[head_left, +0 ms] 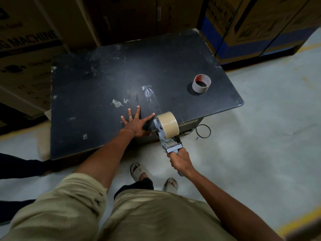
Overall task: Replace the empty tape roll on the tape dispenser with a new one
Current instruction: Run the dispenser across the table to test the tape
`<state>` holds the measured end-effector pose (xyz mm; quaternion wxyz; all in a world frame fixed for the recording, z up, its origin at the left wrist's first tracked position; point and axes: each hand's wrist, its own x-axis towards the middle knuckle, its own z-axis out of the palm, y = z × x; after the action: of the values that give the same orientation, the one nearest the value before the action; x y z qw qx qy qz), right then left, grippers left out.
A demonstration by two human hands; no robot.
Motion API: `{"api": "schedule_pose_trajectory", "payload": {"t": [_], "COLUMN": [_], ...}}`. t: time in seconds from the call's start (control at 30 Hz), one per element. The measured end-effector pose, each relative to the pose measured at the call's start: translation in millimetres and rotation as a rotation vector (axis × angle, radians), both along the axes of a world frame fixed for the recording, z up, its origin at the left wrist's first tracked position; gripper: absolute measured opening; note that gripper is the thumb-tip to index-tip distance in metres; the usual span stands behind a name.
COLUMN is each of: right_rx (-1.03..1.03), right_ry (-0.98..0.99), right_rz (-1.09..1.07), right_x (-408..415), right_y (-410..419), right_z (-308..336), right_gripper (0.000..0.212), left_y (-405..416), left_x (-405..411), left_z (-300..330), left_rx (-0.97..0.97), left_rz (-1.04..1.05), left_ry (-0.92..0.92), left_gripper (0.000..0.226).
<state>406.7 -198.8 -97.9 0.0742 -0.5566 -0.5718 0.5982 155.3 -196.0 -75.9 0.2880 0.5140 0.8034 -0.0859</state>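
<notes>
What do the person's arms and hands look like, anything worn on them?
Both forearms are bare, with beige ribbed sleeves ending near the elbows. The left hand wears a silver ring on one finger. The right hand shows no ring, glove or watch.

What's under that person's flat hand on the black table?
The left hand lies spread, palm down, on the black table. Bare tabletop shows between the fingers; anything beneath the palm is covered.

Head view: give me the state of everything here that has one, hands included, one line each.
Tape dispenser: loaded with a full tan tape roll, held at the table's near edge.
Empty tape core: off the dispenser, standing on the table, far right.
Clear tape strip: stuck to the tabletop.
Right hand: shut on the dispenser handle.
Left hand: open, flat on the table.
</notes>
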Motion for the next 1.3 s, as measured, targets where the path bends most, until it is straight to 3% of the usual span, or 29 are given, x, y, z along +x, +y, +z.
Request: {"api": "schedule_pose_trajectory", "payload": {"t": [0.4,0.5,0.6,0.8,1.07,1.3], "right_rx": [0.049,0.093,0.132,0.165,0.166,0.16], "right_ry": [-0.073,-0.089,-0.155,-0.298,-0.208,-0.081], "right_rz": [0.042,0.053,0.063,0.069,0.056,-0.105], "right_x": [5,1,-1,7,24,50], "right_y": [-8,-14,-21,-18,-17,-10], "right_z": [4,9,10,-3,2,17], "right_gripper": [0.019,0.011,0.032,0.02,0.018,0.016], "left_y": [1,-1,-2,0,-1,-5], "left_x": [-4,-4,-3,-3,-4,-2], "left_z": [-5,-5,-7,-6,-7,-7], "left_rx": [0.02,0.024,0.031,0.017,0.015,0.033], "left_rz": [-0.009,0.0,0.006,0.01,-0.009,-0.024], "left_ry": [-0.008,-0.008,-0.024,-0.032,-0.016,0.004], "left_gripper": [0.102,0.102,0.102,0.104,0.104,0.108]}}
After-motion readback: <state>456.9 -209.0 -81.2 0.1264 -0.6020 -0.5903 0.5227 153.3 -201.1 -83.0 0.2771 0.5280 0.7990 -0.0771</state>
